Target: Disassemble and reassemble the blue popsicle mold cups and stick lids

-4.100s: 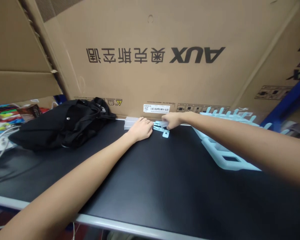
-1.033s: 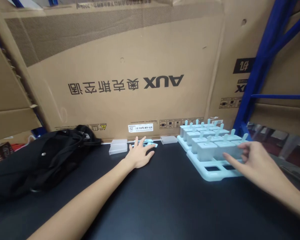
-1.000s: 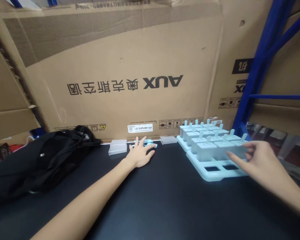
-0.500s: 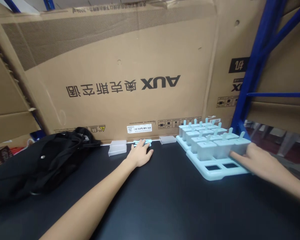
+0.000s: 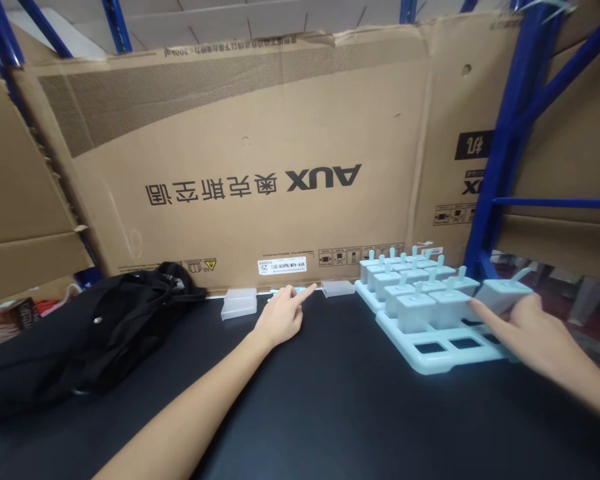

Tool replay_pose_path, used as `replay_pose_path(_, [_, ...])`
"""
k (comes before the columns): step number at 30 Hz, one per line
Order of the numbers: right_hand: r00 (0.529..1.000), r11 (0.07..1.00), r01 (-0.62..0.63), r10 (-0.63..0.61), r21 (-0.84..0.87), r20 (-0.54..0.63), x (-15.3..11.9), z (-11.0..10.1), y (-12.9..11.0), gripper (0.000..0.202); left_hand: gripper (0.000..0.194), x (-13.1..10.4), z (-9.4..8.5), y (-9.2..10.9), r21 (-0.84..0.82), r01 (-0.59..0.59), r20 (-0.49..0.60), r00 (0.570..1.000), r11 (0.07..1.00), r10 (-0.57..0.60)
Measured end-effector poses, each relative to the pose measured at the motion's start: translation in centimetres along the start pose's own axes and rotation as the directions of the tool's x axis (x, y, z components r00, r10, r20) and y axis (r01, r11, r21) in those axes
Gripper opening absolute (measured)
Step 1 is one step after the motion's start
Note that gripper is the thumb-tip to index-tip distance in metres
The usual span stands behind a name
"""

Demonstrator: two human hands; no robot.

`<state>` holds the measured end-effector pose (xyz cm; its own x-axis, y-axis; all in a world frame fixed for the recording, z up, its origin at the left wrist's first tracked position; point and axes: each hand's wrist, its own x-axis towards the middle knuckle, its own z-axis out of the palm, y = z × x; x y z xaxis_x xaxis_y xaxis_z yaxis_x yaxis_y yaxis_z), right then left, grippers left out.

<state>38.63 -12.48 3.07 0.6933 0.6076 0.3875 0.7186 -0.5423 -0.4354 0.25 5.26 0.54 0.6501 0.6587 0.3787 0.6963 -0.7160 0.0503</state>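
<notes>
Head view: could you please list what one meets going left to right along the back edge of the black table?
Black bag → clear lid → left hand → second clear lid → popsicle mould tray → right hand holding a mould.

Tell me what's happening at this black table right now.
A person is working at the black table with bare hands. The right hand holds one pale blue plastic popsicle mould, tilted, just above the right edge of the light blue mould tray, where other moulds stand upright and some front slots are open. The left hand rests on the table near small light blue stick pieces by the cardboard box.
</notes>
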Motion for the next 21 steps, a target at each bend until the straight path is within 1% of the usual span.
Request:
replay_pose_path(2, [0.996, 0.996, -0.073, 0.070, 0.055, 0.059, -0.3, -0.8, -0.2, 0.062, 0.068, -0.2, -0.5, 0.3, 0.016, -0.086, 0.049, 0.995, 0.996, 0.085])
replay_pose_path(3, [0.994, 0.991, -0.100, 0.094, 0.087, 0.063, -0.5, -1.2, -0.3, 0.061, 0.070, -0.2, -0.7, 0.4, 0.018, -0.136, 0.087, 0.987, 0.990, 0.134])
replay_pose_path(6, [0.994, 0.979, -0.102, 0.109, 0.178, -0.028, -1.1, -2.2, -0.6, 0.056, 0.074, -0.2, -1.7, 0.9, 0.043, -0.281, 0.173, 0.947, 0.959, 0.270])
replay_pose_path(8, [0.992, 0.976, -0.069, 0.090, 0.208, -0.093, -1.4, -2.4, -0.7, 0.054, 0.076, -0.1, -2.2, 1.3, 0.074, -0.381, 0.222, 0.907, 0.922, 0.357])
replay_pose_path(10, [0.987, 0.979, -0.020, 0.052, 0.201, -0.153, -1.7, -2.5, -0.8, 0.053, 0.076, -0.1, -2.5, 1.7, 0.095, -0.474, 0.284, 0.856, 0.876, 0.432])
replay_pose_path(11, [0.983, 0.981, 0.014, 0.022, 0.194, -0.183, -1.8, -2.6, -0.8, 0.051, 0.074, -0.1, -2.5, 1.9, 0.106, -0.485, 0.299, 0.848, 0.868, 0.437])
replay_pose_path(12, [0.977, 0.980, 0.048, -0.007, 0.191, -0.212, -2.0, -2.6, -0.9, 0.049, 0.070, -0.2, -2.4, 2.0, 0.128, -0.447, 0.284, 0.872, 0.885, 0.399])
replay_pose_path(13, [0.971, 0.978, 0.073, -0.025, 0.195, -0.239, -2.1, -2.7, -1.0, 0.047, 0.065, -0.2, -2.2, 2.1, 0.156, -0.354, 0.242, 0.919, 0.922, 0.312])
replay_pose_path(14, [0.965, 0.974, 0.083, -0.026, 0.212, -0.261, -2.3, -2.9, -1.2, 0.045, 0.060, -0.3, -1.9, 2.1, 0.182, -0.217, 0.185, 0.966, 0.959, 0.183])
replay_pose_path(15, [0.962, 0.968, 0.079, -0.011, 0.239, -0.273, -2.5, -3.1, -1.4, 0.043, 0.057, -0.4, -1.6, 2.1, 0.196, -0.073, 0.132, 0.990, 0.978, 0.047])
replay_pose_path(16, [0.960, 0.961, 0.062, 0.017, 0.271, -0.280, -2.6, -3.3, -1.7, 0.042, 0.055, -0.4, -1.3, 2.0, 0.199, 0.038, 0.100, 0.993, 0.979, -0.059])
replay_pose_path(17, [0.957, 0.953, 0.047, 0.043, 0.301, -0.286, -2.7, -3.6, -2.0, 0.040, 0.054, -0.4, -1.1, 2.0, 0.199, 0.093, 0.096, 0.989, 0.976, -0.114])
replay_pose_path(18, [0.953, 0.944, 0.046, 0.057, 0.327, -0.298, -2.7, -4.0, -2.3, 0.037, 0.052, -0.5, -0.9, 1.9, 0.196, 0.096, 0.111, 0.987, 0.976, -0.119])
replay_pose_path(19, [0.947, 0.936, 0.062, 0.054, 0.346, -0.316, -2.6, -4.3, -2.7, 0.035, 0.050, -0.5, -0.8, 1.9, 0.190, 0.064, 0.133, 0.987, 0.980, -0.090])
replay_pose_path(21, [0.938, 0.934, 0.137, -0.015, 0.330, -0.347, -2.2, -5.1, -3.7, 0.031, 0.047, -0.5, -0.9, 1.9, 0.176, -0.005, 0.157, 0.987, 0.984, -0.023])
